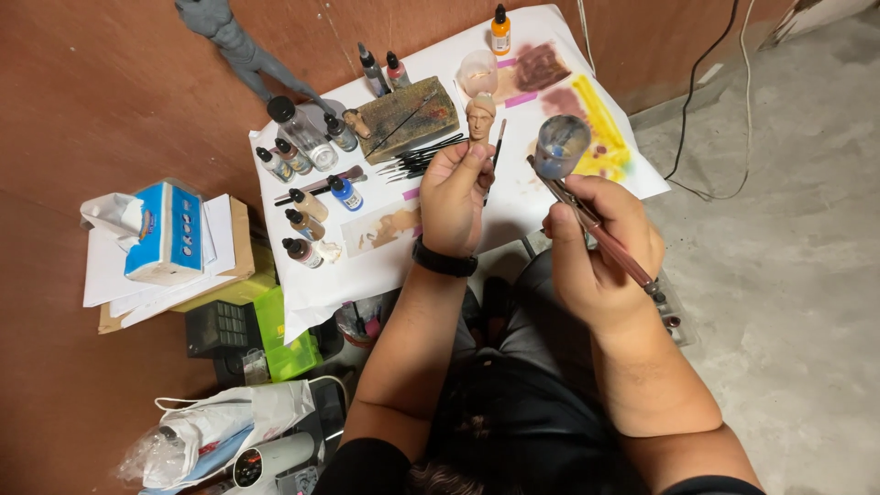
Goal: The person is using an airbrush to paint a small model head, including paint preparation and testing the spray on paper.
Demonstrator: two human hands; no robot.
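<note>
My left hand (456, 194) is closed around a small sculpted figure head (479, 115) in skin tone, holding it up above a paint-stained white sheet (550, 37); a black band sits on that wrist. My right hand (600, 247) grips an airbrush (596, 225) with a round paint cup (561, 145) on top, its tip pointing up-left, close to the head. A thin brush (496, 147) lies just behind the left hand's fingers.
Several small paint dropper bottles (307, 202) stand on the sheet's left part, with a stained block (408, 117), a bundle of dark brushes (422, 156) and a grey figurine (234, 46). A tissue box (163, 231), papers and bags lie at left. Cables (706, 110) run at right.
</note>
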